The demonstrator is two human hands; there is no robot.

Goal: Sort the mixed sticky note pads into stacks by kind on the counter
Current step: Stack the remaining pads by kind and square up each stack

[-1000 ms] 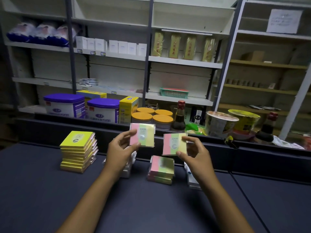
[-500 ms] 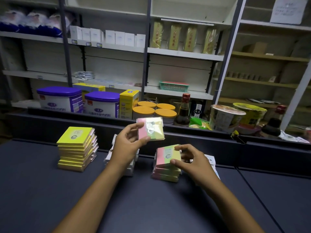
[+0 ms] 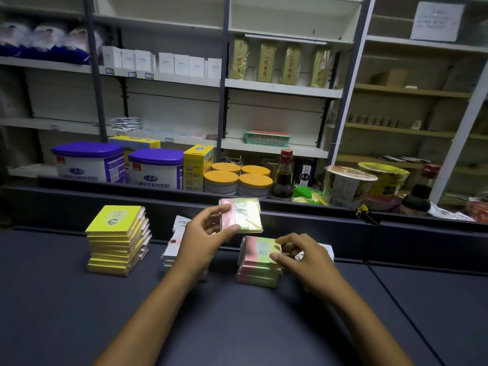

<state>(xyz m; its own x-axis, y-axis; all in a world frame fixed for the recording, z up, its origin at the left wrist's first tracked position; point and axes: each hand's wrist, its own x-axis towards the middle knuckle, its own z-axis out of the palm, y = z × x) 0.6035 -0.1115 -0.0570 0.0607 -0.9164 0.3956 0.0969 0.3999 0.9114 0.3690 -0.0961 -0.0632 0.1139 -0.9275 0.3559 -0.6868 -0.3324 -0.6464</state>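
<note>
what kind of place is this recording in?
Most likely a small shop, seen from behind its dark counter. Stocked retail shelves with price tags face it, holding purple-lidded milk powder tins, instant noodle cups and soy sauce bottles.

A dark blue-grey tabletop (image 3: 66, 313) fills the lower frame, a seam running down its right side. On it, at centre left, stands a yellow pad stack (image 3: 117, 240); at centre a white packet pile (image 3: 175, 247); just right of centre a pink-and-green pad stack (image 3: 258, 262), more white packets (image 3: 326, 252) beside it.
</note>
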